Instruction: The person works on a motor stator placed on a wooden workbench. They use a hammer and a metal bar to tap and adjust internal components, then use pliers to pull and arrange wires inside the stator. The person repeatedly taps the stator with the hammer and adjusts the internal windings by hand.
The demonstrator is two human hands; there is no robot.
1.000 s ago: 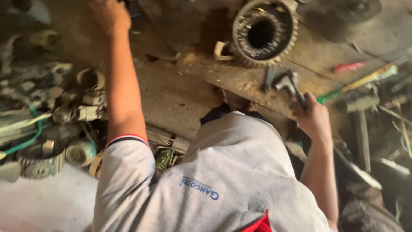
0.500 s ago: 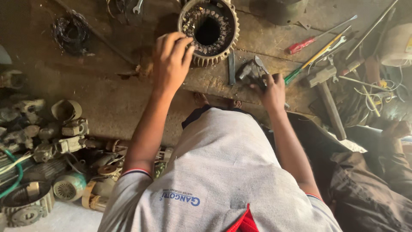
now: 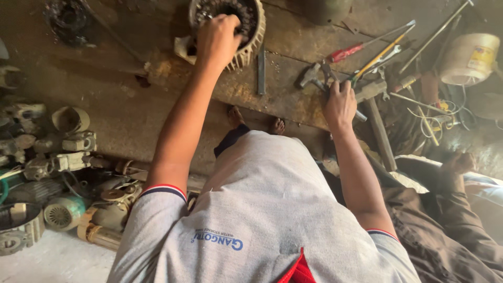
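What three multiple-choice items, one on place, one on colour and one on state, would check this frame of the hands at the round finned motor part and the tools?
1. Where is the left hand?
A. on the finned motor housing
B. on the white bucket
C. on the person's knee

2. What colour is the handle of the screwdriver beyond the right hand?
A. blue
B. red
C. green

3. How is the right hand?
A. raised in the air
B. flat and open on the floor
C. closed on the pliers

Answers: 1 A, its fingers lie over the housing's rim. 2 B, the handle shows red. 3 C, its fingers wrap the tool's handles on the wooden board.
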